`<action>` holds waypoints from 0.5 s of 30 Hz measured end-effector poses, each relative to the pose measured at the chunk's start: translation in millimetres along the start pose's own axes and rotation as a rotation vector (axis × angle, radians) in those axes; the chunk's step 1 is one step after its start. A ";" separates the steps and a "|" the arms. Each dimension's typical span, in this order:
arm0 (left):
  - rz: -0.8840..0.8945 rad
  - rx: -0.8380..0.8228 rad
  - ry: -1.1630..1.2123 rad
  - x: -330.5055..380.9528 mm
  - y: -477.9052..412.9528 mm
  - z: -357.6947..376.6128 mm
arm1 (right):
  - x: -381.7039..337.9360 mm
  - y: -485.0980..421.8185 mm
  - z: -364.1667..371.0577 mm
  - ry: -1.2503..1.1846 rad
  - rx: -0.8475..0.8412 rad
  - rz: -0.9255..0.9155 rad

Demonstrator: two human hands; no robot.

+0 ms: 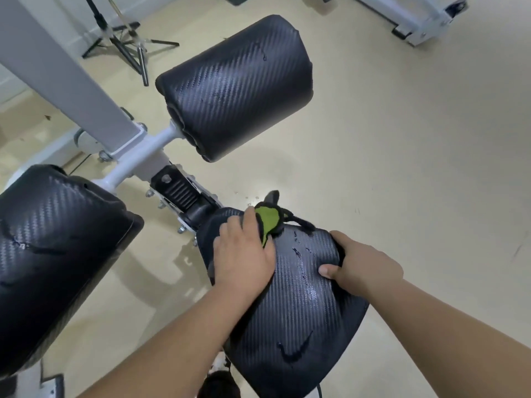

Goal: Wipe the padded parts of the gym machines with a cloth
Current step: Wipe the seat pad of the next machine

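Note:
A black padded seat [298, 305] with a carbon-weave cover fills the lower middle; wet streaks and drops lie on it. My left hand [244, 254] presses a green and black cloth [268, 218] onto the seat's far left part, its palm over most of the cloth. My right hand [365, 268] grips the seat's right edge, thumb on top and fingers curled under the rim. Two black roller pads belong to the same machine: one [238, 87] above the seat, one [54, 259] at the left.
A grey metal frame [71, 81] runs from the upper left down to the seat's black bracket [181, 191]. A black tripod [123, 41] stands at the back left. White equipment [416, 18] sits at the upper right. Beige floor [402, 139] lies open to the right.

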State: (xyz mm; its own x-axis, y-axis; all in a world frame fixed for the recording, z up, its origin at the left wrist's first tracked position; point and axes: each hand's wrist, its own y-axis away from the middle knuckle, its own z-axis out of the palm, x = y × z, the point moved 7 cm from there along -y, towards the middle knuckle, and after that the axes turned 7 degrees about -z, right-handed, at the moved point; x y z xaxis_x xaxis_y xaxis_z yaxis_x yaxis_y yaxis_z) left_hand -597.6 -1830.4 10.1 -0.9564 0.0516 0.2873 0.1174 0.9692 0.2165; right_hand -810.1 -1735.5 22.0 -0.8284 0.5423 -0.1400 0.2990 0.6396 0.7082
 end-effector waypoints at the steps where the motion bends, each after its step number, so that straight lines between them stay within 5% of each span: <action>1: 0.015 -0.006 -0.006 18.8 8.5 2.4 | -1.6 0.7 -0.7 0.001 -0.006 0.002; 5: 0.460 -0.121 0.037 77.9 71.7 23.9 | -0.1 1.8 3.8 0.020 -0.020 0.020; 8: 0.700 -0.093 -0.064 75.1 38.0 16.6 | 1.8 4.9 2.5 0.004 -0.008 0.012; 12: 0.209 -0.003 -0.111 52.3 -33.0 3.7 | 0.6 6.6 -1.4 -0.037 0.018 -0.034; 15: 0.210 -0.011 -0.048 67.6 8.7 14.8 | 5.0 10.7 0.0 -0.129 0.052 -0.038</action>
State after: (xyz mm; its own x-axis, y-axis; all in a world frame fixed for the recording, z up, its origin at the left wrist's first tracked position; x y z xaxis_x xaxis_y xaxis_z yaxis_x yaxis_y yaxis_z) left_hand -665.2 -1814.9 17.6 -0.9222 0.2641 0.2824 0.3182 0.9333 0.1666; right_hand -811.1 -1725.9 28.9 -0.7729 0.5804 -0.2564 0.2953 0.6866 0.6643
